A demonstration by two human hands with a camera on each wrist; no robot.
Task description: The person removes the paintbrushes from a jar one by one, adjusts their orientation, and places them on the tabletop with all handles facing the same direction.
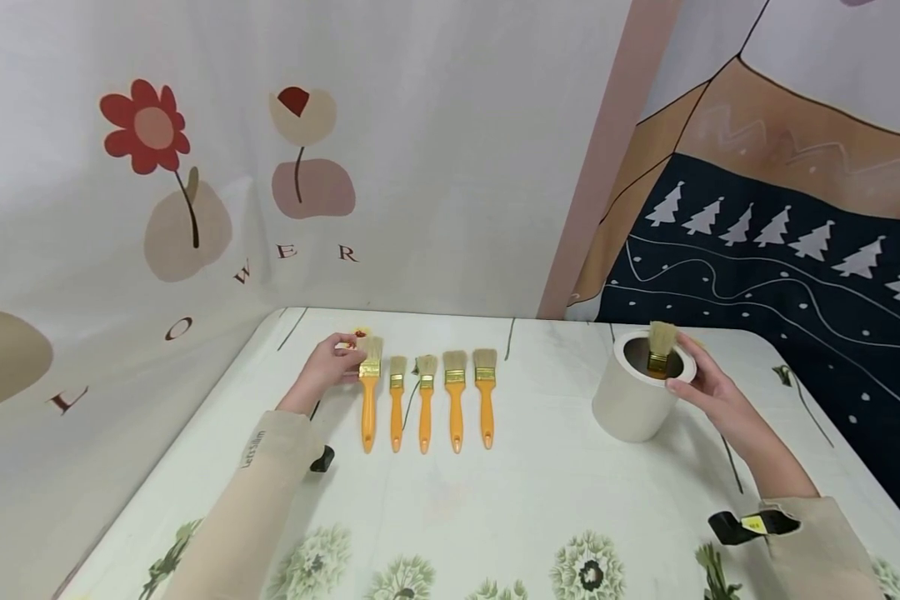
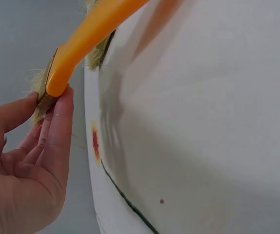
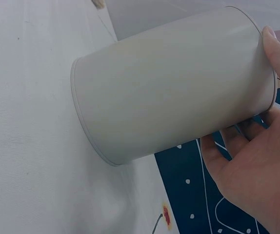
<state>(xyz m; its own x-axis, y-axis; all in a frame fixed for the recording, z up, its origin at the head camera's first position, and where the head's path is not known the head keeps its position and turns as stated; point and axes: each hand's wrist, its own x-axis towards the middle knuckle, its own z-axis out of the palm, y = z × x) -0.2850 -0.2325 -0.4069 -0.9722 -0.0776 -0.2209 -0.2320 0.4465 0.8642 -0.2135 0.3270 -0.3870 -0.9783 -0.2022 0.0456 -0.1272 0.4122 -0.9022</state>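
Note:
At the left end of a row of paintbrushes, my left hand [image 1: 333,363] pinches a wide paintbrush [image 1: 369,408] near its metal band, between thumb and fingers. That brush has a yellow-orange handle, and its bristles point away from me. In the left wrist view the handle [image 2: 96,36] passes above the fingertips. My right hand [image 1: 712,387] grips the upper side of a white cylindrical canister [image 1: 630,404], thumb at the rim. Bristles up, another paintbrush [image 1: 662,337] stands in the canister; its lower part is hidden inside. From the right wrist, only the canister's outer wall [image 3: 174,90] shows.
Several more paintbrushes [image 1: 455,400] lie side by side just right of the held one, handles toward me. A white flower-printed cloth [image 1: 510,492] covers the table. Behind it hangs a printed curtain [image 1: 435,167], with a dark tree-patterned cloth [image 1: 780,275] on the right.

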